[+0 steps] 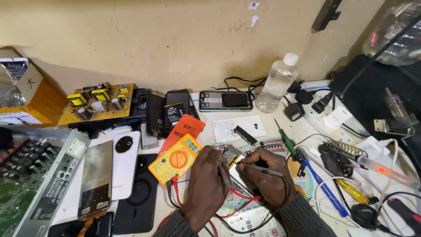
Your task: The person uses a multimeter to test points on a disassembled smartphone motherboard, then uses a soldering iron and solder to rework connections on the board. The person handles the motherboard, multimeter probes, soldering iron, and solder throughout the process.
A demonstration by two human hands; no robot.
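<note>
My left hand (pixel 205 182) grips a multimeter probe (pixel 224 173) with a red lead, its tip down on an opened phone's small circuit board (pixel 231 153). Close beside it, my right hand (pixel 265 175) holds a second probe (pixel 266 170) with a black lead, pointed at the same board. A yellow multimeter (pixel 175 160) lies just left of my left hand, its display lit and its red and black leads running under my wrists.
Phone backs and cases (pixel 125 164) lie at left beside a green board (pixel 17 184). A water bottle (pixel 276 83), an opened phone (pixel 226 101), plugs, a soldering iron stand (pixel 346 151), and screwdrivers (pixel 287 140) crowd the back and right.
</note>
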